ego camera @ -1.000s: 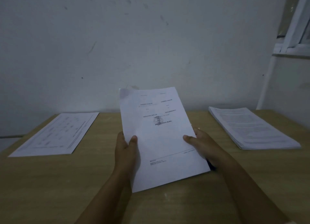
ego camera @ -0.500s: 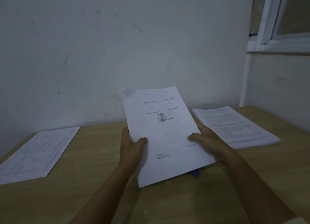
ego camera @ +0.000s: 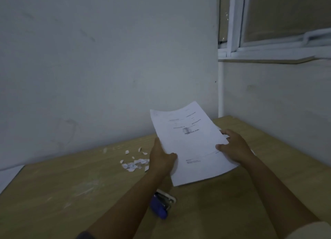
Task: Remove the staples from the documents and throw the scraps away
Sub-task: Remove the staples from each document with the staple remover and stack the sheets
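A white printed document is held tilted above the wooden table, right of centre. My left hand grips its lower left edge, thumb on top. My right hand holds its right edge with fingers on the page. Torn white paper scraps lie scattered on the table left of my left hand. A blue stapler-like tool lies on the table under my left forearm, partly hidden by it. The stack of papers on the right is hidden behind the document and my right hand.
A grey wall rises just behind the table. A window frame and sill stand at the upper right, with a side wall along the table's right edge. A corner of white paper shows at the far left edge.
The view has swung right and the document has moved right with both hands. The paper scraps and the blue tool have come into view; the left sheet has slid almost out of frame.
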